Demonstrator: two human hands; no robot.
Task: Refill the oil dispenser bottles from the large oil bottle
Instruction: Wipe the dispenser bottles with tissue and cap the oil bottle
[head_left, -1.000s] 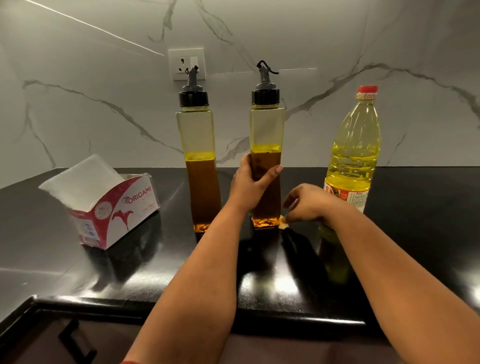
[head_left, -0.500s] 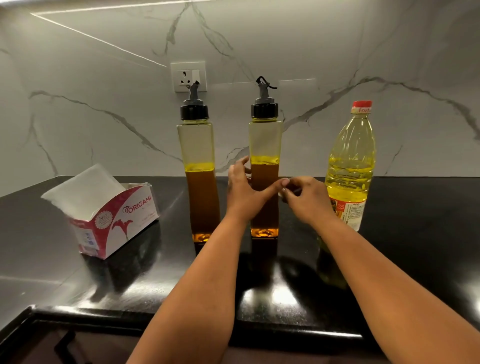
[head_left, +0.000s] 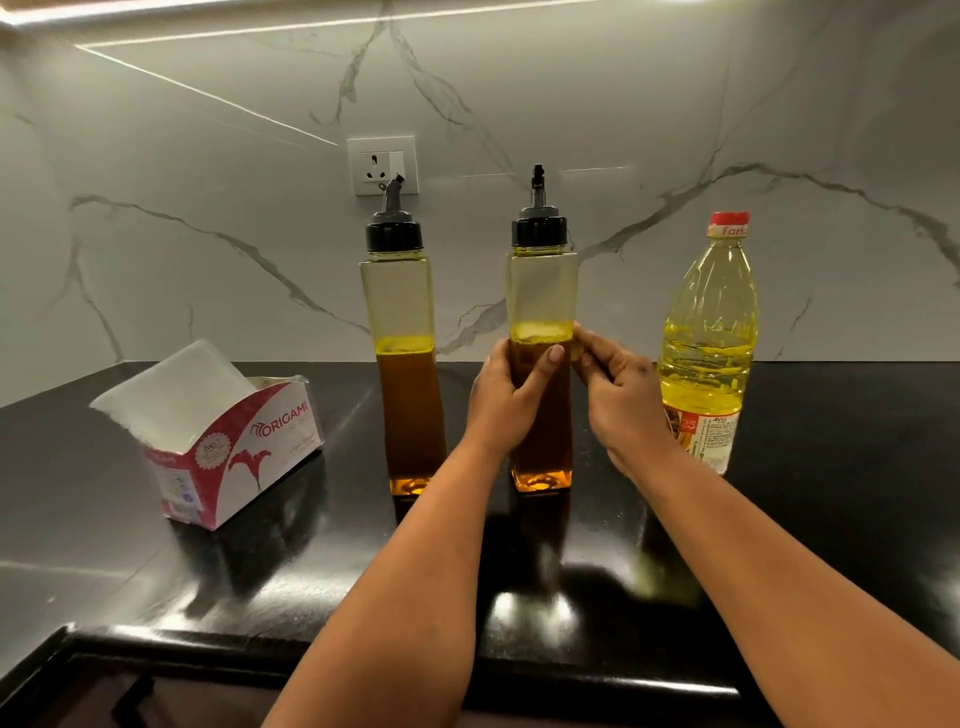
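Looking across the frame, we start with the black glossy surface (head_left: 831, 519) filling the lower half, and behind it the white marbled wall (head_left: 208, 156) with a socket plate (head_left: 383, 165) at upper centre.

Down the middle come two bare forearms. The left hand (head_left: 506, 397) is wrapped around the right-hand dispenser bottle (head_left: 542, 291) at centre frame, thumb laid across its front, fingers curled round the far side: a firm grip at about the oil line. The right hand (head_left: 618, 387) sits just right of that same bottle, fingers curled and pinched together against its right edge; we cannot tell whether it holds something small there or only touches the glass.

At lower left stands the open tissue box (head_left: 244, 457), red and white, a white sheet poking out of its top.

Right of centre, near the right hand's wrist, stands the large oil bottle (head_left: 709, 332), upright, red cap on, pale yellow oil up past its middle.

Both dispensers stand upright on the surface, black pour-spout caps on. The left dispenser bottle (head_left: 400, 312), just left of the held one, stands untouched. Each carries dark amber oil to roughly the middle, clear above.
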